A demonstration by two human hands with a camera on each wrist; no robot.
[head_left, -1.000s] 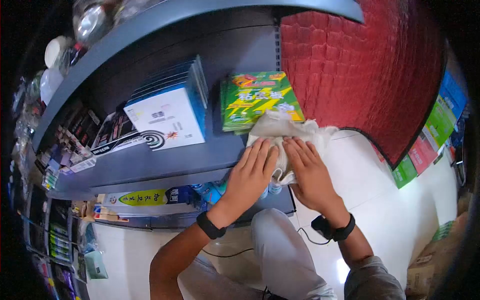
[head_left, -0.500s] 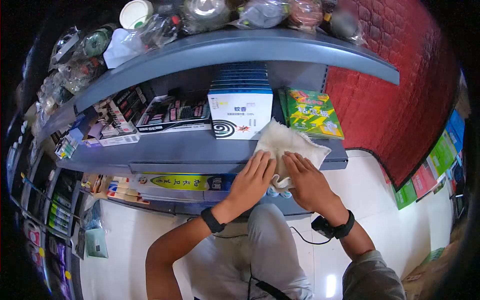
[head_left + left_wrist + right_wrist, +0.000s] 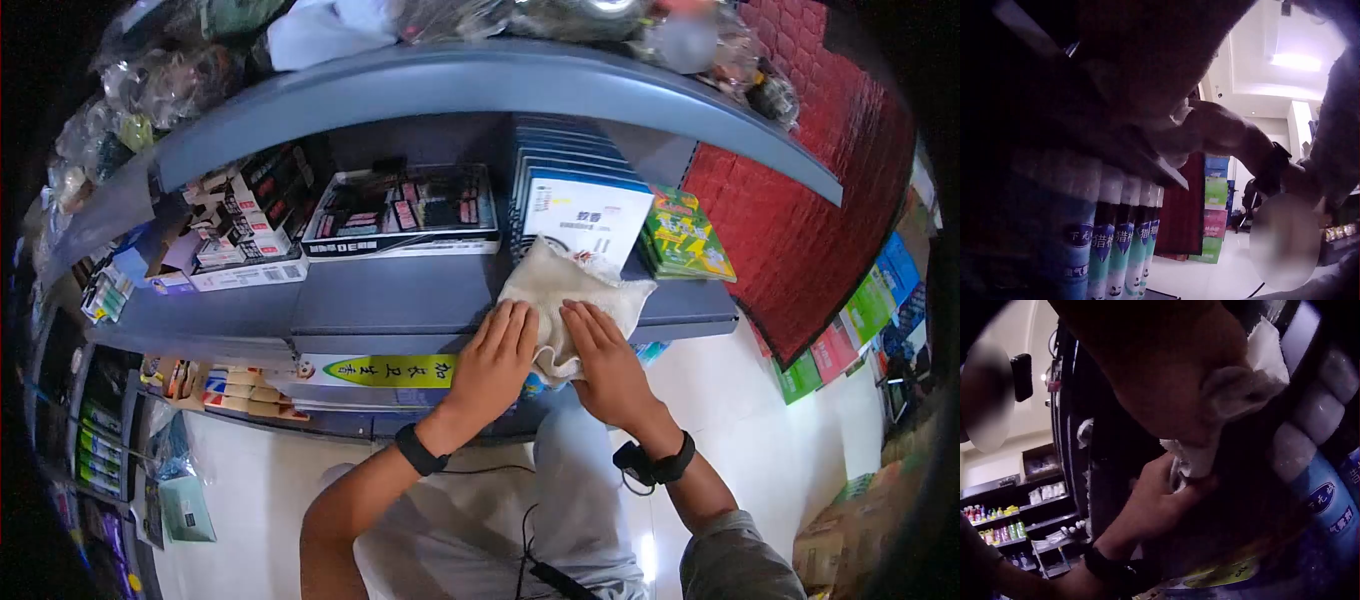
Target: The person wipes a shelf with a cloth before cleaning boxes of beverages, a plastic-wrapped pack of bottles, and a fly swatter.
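cream cloth (image 3: 585,290); grey shelf (image 3: 400,298); green packet (image 3: 688,240), yellow stripes

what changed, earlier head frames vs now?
The pale cloth moved left along the shelf, from by the green-and-yellow packs to in front of the white box, left hand and right hand moving with it. Nothing visibly taken up or let go. Both hands stayed on the cloth; packs and box kept their places.

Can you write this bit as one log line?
left hand: on cloth | right hand: on cloth | cloth: over shelf edge | white box: partly behind cloth
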